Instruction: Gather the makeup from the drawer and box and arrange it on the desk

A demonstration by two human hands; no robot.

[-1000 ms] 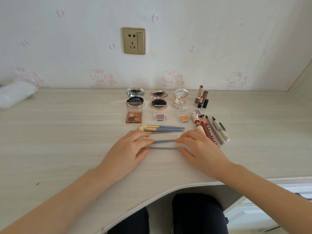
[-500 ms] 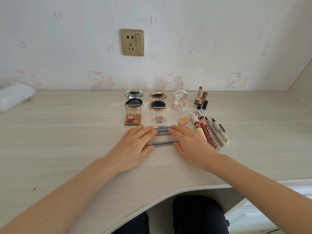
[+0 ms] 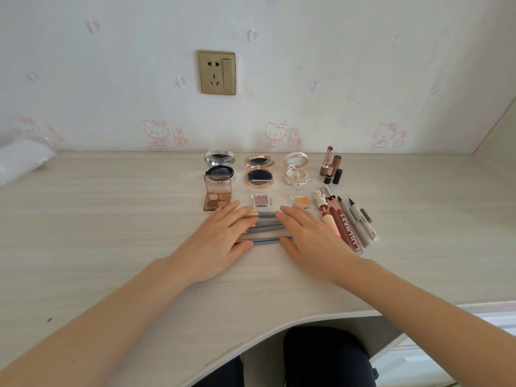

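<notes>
Near the middle of the desk [image 3: 111, 219], a tight row of grey-blue makeup brushes [image 3: 265, 227], lying flat and touching one another, long axes running left to right, roughly parallel to the wall. Gold ferrules toward the left, just showing at the fingertips of the left hand [image 3: 215, 241]; bristle heads hidden beneath that hand; handle tails toward the right, tucked under the right hand [image 3: 312, 238]. Both hands palm down, fingers straight and close together, pressing on the brush ends from either side, with nothing gripped or pinched; thumbs laid by the nearest handle. Just beyond the brushes, an open eyeshadow palette [image 3: 218, 196] and two small single pans [image 3: 262, 199]. Further back, three open round compacts [image 3: 259, 171] in a line, lids propped up, and upright lipsticks [image 3: 331, 169] at the right end. Just beside the right hand, a fan of pens and lip pencils [image 3: 349, 222], flat, slanted, tips away and slightly left. On the wall, a gold socket plate [image 3: 217, 72].
</notes>
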